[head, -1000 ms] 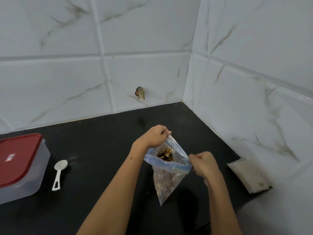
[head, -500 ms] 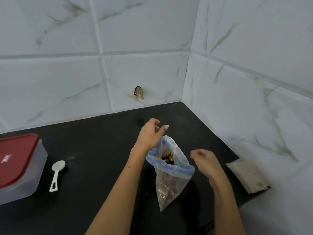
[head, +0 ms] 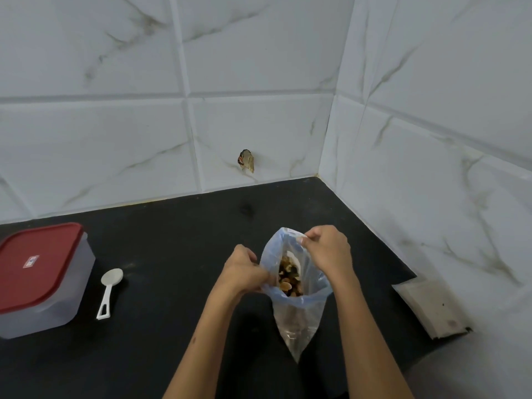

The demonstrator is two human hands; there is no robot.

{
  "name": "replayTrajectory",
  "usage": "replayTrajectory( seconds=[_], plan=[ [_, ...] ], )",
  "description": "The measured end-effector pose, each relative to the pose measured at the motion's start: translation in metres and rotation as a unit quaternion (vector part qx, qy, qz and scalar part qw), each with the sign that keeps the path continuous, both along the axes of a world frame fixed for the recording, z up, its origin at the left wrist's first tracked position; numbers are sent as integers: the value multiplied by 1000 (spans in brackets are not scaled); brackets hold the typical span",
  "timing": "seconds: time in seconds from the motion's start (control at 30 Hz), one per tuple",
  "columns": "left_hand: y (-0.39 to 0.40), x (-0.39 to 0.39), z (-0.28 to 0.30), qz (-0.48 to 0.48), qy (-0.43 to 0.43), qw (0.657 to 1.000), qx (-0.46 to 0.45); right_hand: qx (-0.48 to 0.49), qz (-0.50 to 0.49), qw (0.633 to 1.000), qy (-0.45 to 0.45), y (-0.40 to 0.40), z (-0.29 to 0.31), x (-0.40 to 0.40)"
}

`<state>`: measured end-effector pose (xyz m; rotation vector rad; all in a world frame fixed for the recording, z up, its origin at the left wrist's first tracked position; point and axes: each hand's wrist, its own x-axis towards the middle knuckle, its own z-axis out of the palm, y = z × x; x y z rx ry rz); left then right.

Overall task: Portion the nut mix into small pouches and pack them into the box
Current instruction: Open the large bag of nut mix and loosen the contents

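A clear plastic bag of nut mix (head: 298, 321) with a blue zip rim stands open on the black counter (head: 172, 240). Brown and dark nuts (head: 289, 279) show through its mouth. My left hand (head: 244, 269) pinches the bag's near left rim. My right hand (head: 328, 249) pinches the far right rim, and together they hold the mouth apart. A clear box with a red lid (head: 37, 275) sits shut at the left edge. A white plastic scoop (head: 110, 289) lies beside it, bowl away from me.
A flat stack of small pale pouches (head: 429, 306) lies against the right wall. White marble-look tiles close the corner behind and to the right. A small torn scrap (head: 246, 160) sticks to the back wall.
Both hands let go of the bag's rim half a second ago and have taken hold again at new spots: left on the near side, right on the far side. The mouth is wider.
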<state>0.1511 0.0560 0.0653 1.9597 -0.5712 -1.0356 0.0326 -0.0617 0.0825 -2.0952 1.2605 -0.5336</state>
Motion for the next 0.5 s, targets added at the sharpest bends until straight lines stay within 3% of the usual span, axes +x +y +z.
replayTrajectory(
  seconds=[0.17,0.27,0.37,0.5],
  plan=[
    [15,-22,4,-19,30,999,-12,-19,20,999,-28,-1,1,14],
    [9,-19,2,34,-33,999,1,3,52,999,-1,-2,-5,20],
    [1,-13,-4,112,-103,987,-44,28,70,997,-15,-5,-5,20],
    [-12,-9,-8,146,-106,978,-103,52,115,992,-4,-10,-3,23]
  ],
)
